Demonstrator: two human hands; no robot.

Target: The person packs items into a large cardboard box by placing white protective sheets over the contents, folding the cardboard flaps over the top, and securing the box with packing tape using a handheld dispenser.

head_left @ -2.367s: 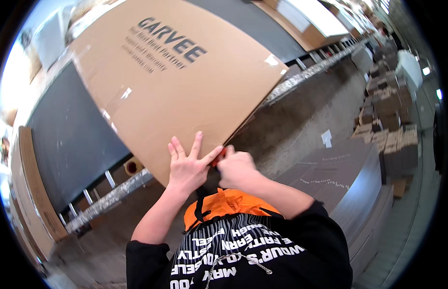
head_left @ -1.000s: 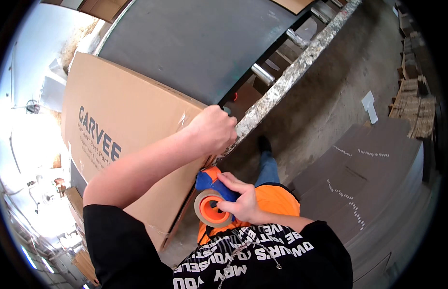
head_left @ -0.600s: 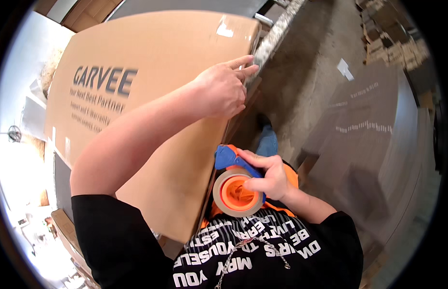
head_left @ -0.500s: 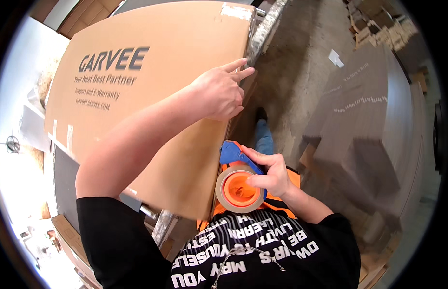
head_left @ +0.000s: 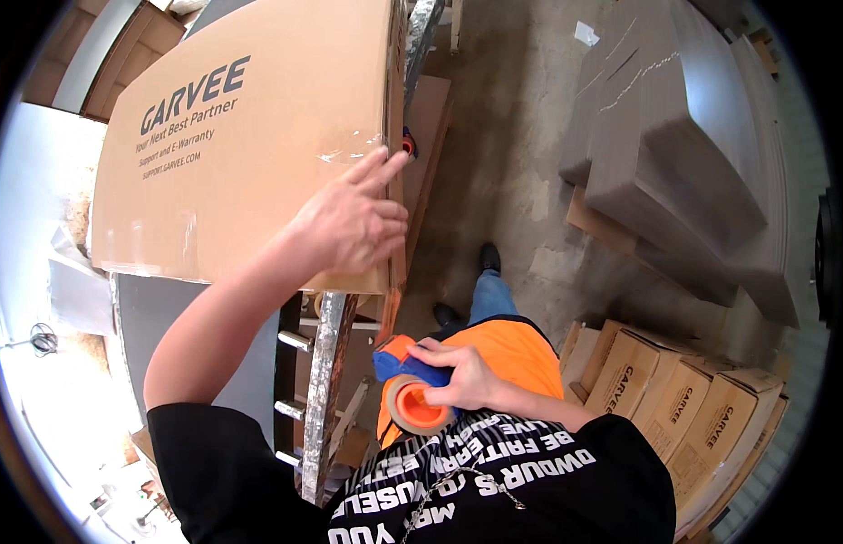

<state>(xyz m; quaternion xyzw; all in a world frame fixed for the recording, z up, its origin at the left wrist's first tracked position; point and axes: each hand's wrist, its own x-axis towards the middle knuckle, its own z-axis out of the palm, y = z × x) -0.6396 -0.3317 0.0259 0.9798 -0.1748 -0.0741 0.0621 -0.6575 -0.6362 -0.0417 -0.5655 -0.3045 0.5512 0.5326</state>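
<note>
A large brown cardboard box (head_left: 249, 208) lies flat in front of me, with clear tape at its right edge. My left hand (head_left: 353, 222) rests at that edge, two fingers stretched out and the others partly bent, holding nothing. In front of my body, my right hand (head_left: 458, 374) grips a blue and orange tape dispenser (head_left: 408, 363). Its tape roll (head_left: 420, 404) has an orange core and faces up. The dispenser is apart from the box.
A roller conveyor with a worn metal rail (head_left: 324, 381) shows below the box. Past the box's right edge sits a small blue and red object (head_left: 409, 143). Grey stacked sheets (head_left: 657, 172) stand to the right, with several brown cartons (head_left: 680, 408) nearer me.
The box sits farther up and left in view, uncovering the conveyor's rollers. My left hand has shifted left and down with its fingers at the box edge. The tape dispenser is lower.
</note>
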